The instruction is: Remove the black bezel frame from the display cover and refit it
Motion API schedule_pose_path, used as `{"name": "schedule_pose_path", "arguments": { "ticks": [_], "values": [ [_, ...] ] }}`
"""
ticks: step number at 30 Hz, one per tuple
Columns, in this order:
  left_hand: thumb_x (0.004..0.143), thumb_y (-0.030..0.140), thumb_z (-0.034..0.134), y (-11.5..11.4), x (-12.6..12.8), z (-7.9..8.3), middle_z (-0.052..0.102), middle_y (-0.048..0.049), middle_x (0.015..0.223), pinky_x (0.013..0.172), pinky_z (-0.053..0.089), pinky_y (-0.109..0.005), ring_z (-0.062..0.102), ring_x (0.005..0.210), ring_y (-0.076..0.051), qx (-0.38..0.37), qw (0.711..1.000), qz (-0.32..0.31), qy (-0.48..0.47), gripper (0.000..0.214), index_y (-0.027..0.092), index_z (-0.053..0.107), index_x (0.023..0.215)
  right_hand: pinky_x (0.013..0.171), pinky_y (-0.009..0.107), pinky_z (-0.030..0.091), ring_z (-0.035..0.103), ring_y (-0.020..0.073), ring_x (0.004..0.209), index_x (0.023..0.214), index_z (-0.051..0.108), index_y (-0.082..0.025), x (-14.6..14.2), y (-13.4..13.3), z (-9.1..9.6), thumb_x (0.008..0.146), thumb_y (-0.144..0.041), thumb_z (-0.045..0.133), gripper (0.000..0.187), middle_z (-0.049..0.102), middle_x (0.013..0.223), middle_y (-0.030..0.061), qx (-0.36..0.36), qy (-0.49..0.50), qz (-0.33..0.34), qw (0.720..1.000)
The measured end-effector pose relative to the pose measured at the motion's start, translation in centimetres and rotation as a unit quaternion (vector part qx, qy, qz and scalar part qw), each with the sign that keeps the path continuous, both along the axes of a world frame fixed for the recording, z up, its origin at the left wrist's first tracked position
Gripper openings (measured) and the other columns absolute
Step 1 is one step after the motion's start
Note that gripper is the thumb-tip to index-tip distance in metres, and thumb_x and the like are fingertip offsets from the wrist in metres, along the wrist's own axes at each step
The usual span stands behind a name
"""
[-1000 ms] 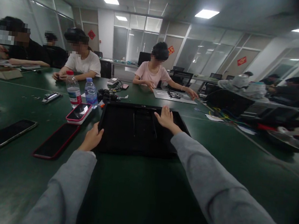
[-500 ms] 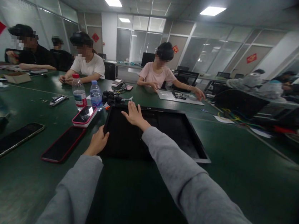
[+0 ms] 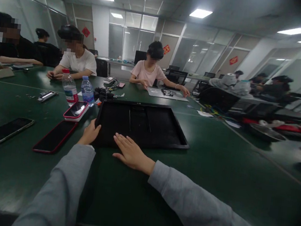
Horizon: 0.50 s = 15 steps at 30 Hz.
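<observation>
A black monitor casing (image 3: 162, 129), shallow and tray-like with a raised rim, lies flat on the dark green table (image 3: 212, 192) in front of me. Two thin upright lines mark its inner face, and a small logo shows on the far rim. My left hand (image 3: 89, 133) is closed around the casing's left edge, thumb on the near side and the other fingers partly hidden. Over the near edge, left of its middle, my right hand (image 3: 132, 153) is held flat with fingers stretched out and nothing in it. Whether its fingertips touch the casing, I cannot tell.
Left of the casing are a red-edged phone (image 3: 55, 136), a pink-cased phone (image 3: 76, 109), a dark phone (image 3: 2, 134) and two water bottles (image 3: 70, 88). Black cables (image 3: 104, 95) lie behind. Across the table, a person in pink (image 3: 148, 74) handles a grey panel (image 3: 174, 97).
My right hand has drawn back from the casing's far left part to its near edge. My left hand keeps its hold on the left edge. The view has turned slightly right.
</observation>
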<state>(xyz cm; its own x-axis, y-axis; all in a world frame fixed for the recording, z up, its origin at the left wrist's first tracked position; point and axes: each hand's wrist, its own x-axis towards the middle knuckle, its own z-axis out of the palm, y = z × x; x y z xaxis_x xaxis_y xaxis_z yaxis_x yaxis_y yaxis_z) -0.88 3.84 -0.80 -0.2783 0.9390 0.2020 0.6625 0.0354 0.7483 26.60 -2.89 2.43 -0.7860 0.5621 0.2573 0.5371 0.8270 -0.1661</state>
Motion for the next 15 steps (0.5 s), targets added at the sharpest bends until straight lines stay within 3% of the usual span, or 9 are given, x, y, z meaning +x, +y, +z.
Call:
{"name": "schedule_pose_path", "arguments": {
  "ticks": [4,7,9,11,13,15],
  "values": [
    [0.090,0.036,0.055,0.2,-0.4,-0.5,0.057,-0.0163,0.140,0.113,0.036,-0.046,0.051,0.134,-0.029,0.014,0.999,0.001,-0.037,0.056,0.017,0.046,0.142,0.122,0.047,0.020,0.025,0.0202,0.150,0.158,0.027,-0.022,8.3,0.2,-0.2,0.102,-0.056,0.025,0.065,0.029,0.161,0.0076,0.001,0.015,-0.115,0.993],
    [0.088,0.035,0.058,0.5,-0.8,-0.9,0.058,-0.0172,0.139,0.113,0.037,-0.045,0.052,0.132,-0.028,0.038,0.998,-0.012,-0.059,0.056,0.016,0.048,0.140,0.123,0.050,0.017,0.024,0.0222,0.150,0.154,0.037,-0.022,14.7,1.5,-1.3,0.102,-0.053,0.026,0.061,0.033,0.160,0.0074,0.020,0.054,-0.241,0.969],
    [0.087,0.034,0.060,0.7,-0.9,-1.1,0.058,-0.0170,0.138,0.112,0.038,-0.045,0.053,0.132,-0.027,0.046,0.997,-0.011,-0.069,0.055,0.016,0.049,0.138,0.122,0.053,0.016,0.023,0.0251,0.150,0.152,0.040,-0.021,18.4,2.7,-2.2,0.100,-0.052,0.028,0.062,0.033,0.160,0.0091,0.031,0.099,-0.338,0.936],
    [0.086,0.034,0.061,0.7,-0.9,-1.0,0.059,-0.0171,0.137,0.112,0.038,-0.044,0.054,0.131,-0.027,0.044,0.996,-0.003,-0.075,0.055,0.016,0.050,0.137,0.121,0.055,0.019,0.022,0.0299,0.150,0.152,0.037,-0.013,21.3,4.1,-3.0,0.097,-0.054,0.033,0.069,0.031,0.160,0.0158,0.037,0.161,-0.421,0.892],
    [0.085,0.033,0.062,0.5,-0.7,-0.7,0.061,-0.0172,0.135,0.112,0.038,-0.044,0.054,0.130,-0.027,0.039,0.996,0.007,-0.078,0.055,0.016,0.051,0.136,0.118,0.057,0.024,0.030,0.0355,0.146,0.150,0.036,-0.003,23.2,5.4,-3.6,0.093,-0.053,0.039,0.076,0.038,0.154,0.0253,0.028,0.226,-0.490,0.841],
    [0.085,0.032,0.063,0.2,-0.4,-0.3,0.062,-0.0162,0.133,0.112,0.039,-0.045,0.055,0.129,-0.027,0.044,0.995,0.009,-0.085,0.054,0.017,0.051,0.136,0.114,0.057,0.031,0.042,0.0377,0.139,0.147,0.038,0.001,24.4,6.5,-3.9,0.089,-0.049,0.044,0.076,0.048,0.143,0.0294,0.002,0.268,-0.518,0.813]
  ]
}}
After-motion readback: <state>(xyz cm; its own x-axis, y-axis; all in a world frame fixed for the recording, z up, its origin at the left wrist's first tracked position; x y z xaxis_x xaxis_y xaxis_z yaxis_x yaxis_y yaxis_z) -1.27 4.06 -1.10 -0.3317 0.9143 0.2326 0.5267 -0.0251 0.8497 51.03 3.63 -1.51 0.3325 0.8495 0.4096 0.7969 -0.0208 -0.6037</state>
